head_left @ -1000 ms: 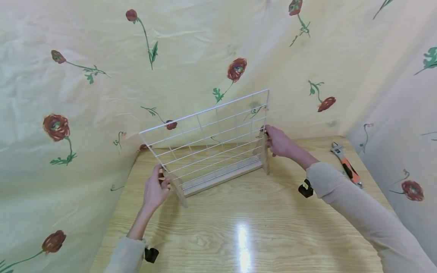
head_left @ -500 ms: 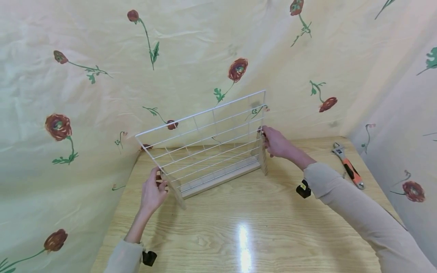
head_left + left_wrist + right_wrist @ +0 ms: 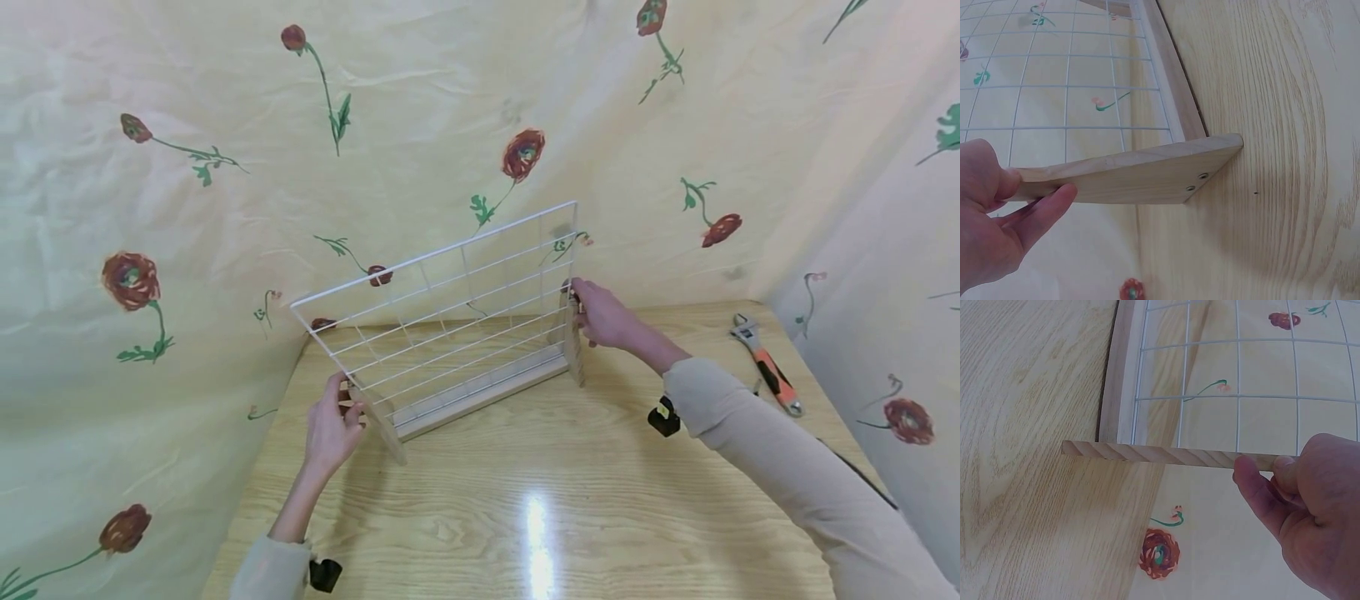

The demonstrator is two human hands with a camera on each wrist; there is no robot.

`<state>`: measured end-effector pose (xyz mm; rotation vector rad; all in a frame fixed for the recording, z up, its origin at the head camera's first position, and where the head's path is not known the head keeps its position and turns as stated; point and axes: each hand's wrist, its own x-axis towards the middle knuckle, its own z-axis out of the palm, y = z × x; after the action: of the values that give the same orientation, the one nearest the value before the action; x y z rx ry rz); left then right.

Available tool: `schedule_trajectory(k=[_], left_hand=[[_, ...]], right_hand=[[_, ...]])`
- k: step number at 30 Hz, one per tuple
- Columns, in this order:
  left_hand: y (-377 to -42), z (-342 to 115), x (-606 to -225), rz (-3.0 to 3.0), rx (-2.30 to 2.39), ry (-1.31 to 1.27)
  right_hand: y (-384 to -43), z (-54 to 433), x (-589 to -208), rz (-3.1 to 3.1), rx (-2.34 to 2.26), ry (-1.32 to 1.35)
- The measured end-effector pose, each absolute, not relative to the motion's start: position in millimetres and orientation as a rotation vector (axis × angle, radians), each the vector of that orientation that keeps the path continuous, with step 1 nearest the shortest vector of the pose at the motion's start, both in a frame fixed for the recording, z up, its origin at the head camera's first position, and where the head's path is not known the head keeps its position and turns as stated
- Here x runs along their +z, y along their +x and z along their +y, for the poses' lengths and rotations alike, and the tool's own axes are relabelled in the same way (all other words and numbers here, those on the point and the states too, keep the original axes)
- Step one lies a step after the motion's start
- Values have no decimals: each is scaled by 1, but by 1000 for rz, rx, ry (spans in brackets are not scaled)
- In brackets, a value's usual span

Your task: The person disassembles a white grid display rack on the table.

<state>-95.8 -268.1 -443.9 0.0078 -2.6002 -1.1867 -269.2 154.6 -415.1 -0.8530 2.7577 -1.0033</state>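
Observation:
A rack with a white wire grid [image 3: 465, 283] and a wooden base bar [image 3: 483, 396] stands at the back of the table, its left end nearer to me. My left hand [image 3: 332, 429] grips the upper part of the left wooden side panel [image 3: 1141, 172], fingers and thumb on its faces. Two screws [image 3: 1197, 182] show low on that panel's outer face. My right hand [image 3: 603, 315] pinches the top of the right side panel [image 3: 1166, 454] between thumb and fingers. The grid rises above both hands and leans toward the wall.
An adjustable wrench [image 3: 767, 367] with an orange and black handle lies at the right side of the wood-grain table [image 3: 465, 517]. Behind and beside the table hang flower-print sheets [image 3: 420, 108]. A thin dark object [image 3: 858, 473] lies by the right edge.
The rack has shifted slightly to the left and toward me, with both hands moving along with it. The wrench has stayed in place.

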Motion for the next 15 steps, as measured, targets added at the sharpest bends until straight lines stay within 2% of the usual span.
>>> schedule_trajectory(k=[15], left_hand=[[-87, -273, -443, -2607, -1176, 75]], right_hand=[[-266, 143, -412, 2805, -910, -869]])
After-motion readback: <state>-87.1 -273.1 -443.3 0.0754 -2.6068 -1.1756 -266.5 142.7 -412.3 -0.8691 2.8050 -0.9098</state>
